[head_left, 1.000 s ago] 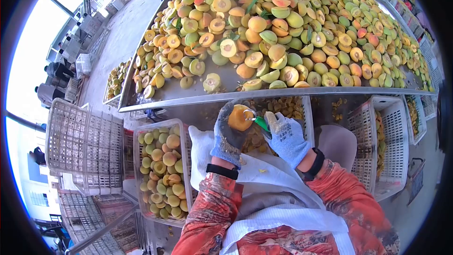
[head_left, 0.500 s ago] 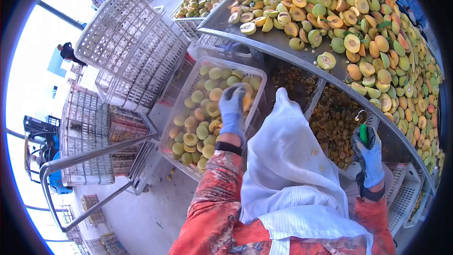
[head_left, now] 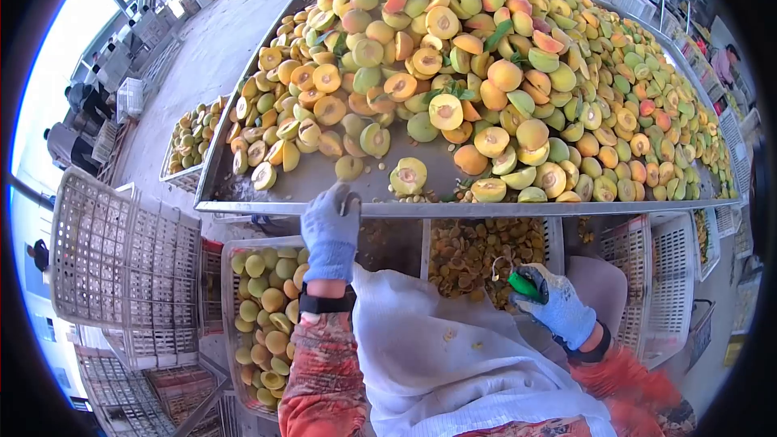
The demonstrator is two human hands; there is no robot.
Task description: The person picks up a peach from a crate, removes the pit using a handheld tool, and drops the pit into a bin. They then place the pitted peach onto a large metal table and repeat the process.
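Observation:
My left hand (head_left: 330, 222), in a blue and grey glove, is at the front rim of the metal table (head_left: 486, 210). Its fingers are a little apart and nothing shows in them. Just past the fingertips sits an apricot half (head_left: 349, 167), and a cut half with its stone (head_left: 408, 176) is further right. My right hand (head_left: 558, 307), gloved too, is closed round the green handle of a pitting tool (head_left: 524, 285). The tool's curved metal loop points up, over a crate of brown pits and scraps (head_left: 486, 255).
A big heap of halved apricots (head_left: 502, 81) covers much of the table. Below left stands a crate of apricot halves (head_left: 263, 324). Stacked plastic crates (head_left: 125, 259) rise at the left, more crates (head_left: 668, 275) at the right. People sit beyond the table's far side.
My left hand has left the crate of apricot halves, where it was over the fruit, and reached the table rim. My view has turned toward the table. The right hand still grips the tool.

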